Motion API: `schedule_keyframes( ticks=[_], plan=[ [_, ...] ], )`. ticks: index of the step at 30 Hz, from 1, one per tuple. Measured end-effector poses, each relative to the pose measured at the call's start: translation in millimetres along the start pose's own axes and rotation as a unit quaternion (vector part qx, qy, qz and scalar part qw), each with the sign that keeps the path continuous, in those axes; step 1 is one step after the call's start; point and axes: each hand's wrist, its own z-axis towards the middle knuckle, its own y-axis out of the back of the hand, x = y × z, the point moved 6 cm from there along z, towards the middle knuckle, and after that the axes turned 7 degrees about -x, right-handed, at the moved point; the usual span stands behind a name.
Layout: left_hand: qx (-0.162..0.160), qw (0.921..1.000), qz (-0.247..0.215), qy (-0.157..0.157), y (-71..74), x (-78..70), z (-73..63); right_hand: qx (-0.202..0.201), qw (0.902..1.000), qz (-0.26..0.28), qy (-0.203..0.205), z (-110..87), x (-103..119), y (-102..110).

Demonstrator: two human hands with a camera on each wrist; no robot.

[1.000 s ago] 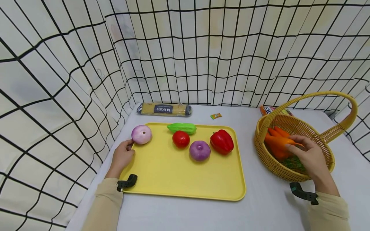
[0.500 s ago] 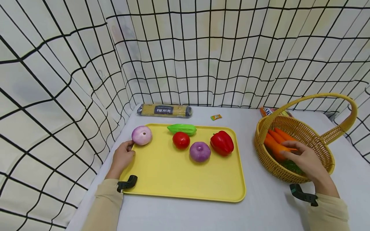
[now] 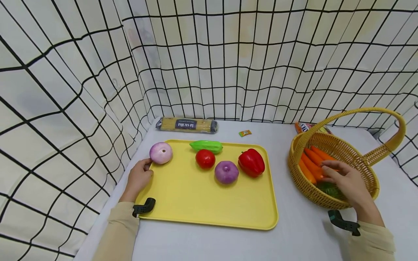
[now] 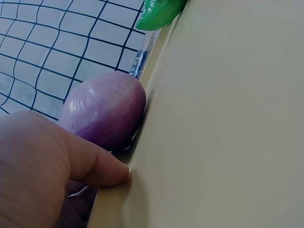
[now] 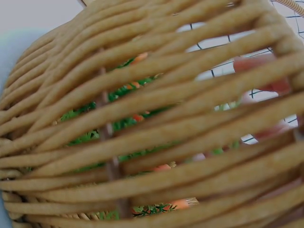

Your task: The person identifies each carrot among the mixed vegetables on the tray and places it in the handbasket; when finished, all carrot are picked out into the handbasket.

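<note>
My left hand (image 3: 138, 177) grips the left rim of a yellow tray (image 3: 202, 201); in the left wrist view the thumb (image 4: 97, 166) presses on the rim. Just beyond it a purple onion (image 3: 161, 153) sits at the tray's back-left corner. My right hand (image 3: 351, 183) reaches into a wicker basket (image 3: 298, 186) at the right, its thumb and fingers parted beside several orange carrots (image 3: 312, 170). Green leafy tops (image 3: 329, 189) show below the hand. In the right wrist view the basket's weave (image 5: 142, 99) covers most of the fingers.
On the tray lie a green ridged vegetable (image 3: 206, 146), a tomato (image 3: 205, 158), a purple round vegetable (image 3: 226, 172) and a red bell pepper (image 3: 251, 162). Behind stand a spaghetti pack (image 3: 187, 125), a small wrapper (image 3: 245, 133) and a colourful packet (image 3: 305, 127). The basket's handle (image 3: 356, 110) arches high.
The carrots have gone down from my right fingers and now lie lower in the basket. My right thumb and fingers have let go of them. The left hand stays on the tray.
</note>
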Motion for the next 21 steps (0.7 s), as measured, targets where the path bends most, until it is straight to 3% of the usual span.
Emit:
schedule_keyframes(
  ticks=[5,8,11,13,15,17,21],
  plan=[
    [0.001,1.0,-0.001,-0.001,-0.7,-0.9,0.2,-0.046,0.9985,0.028,-0.006,0.9,-1.6,6.1],
    [0.001,1.0,0.001,-0.003,-0.7,-0.2,0.1,-0.104,0.9933,0.051,0.001,-0.2,-0.6,10.9],
    [0.002,1.0,0.002,-0.002,-0.4,0.6,0.5,-0.227,0.971,0.045,0.061,-4.3,8.0,17.3],
    [0.002,1.0,0.004,-0.002,0.4,-0.1,0.4,-0.299,0.9463,0.034,0.119,-8.7,18.9,18.0],
    [0.009,1.0,0.003,0.001,0.9,-1.4,0.0,-0.342,0.922,0.01,0.181,-13.5,31.7,14.7],
    [0.025,0.9997,-0.002,0.002,1.2,-4.4,-1.4,-0.339,0.9104,0.021,0.236,-16.9,44.8,8.7],
    [0.077,0.997,-0.008,-0.007,4.2,-14.4,-6.2,-0.303,0.8962,0.099,0.309,-23.4,66.9,-4.0]
  ],
)
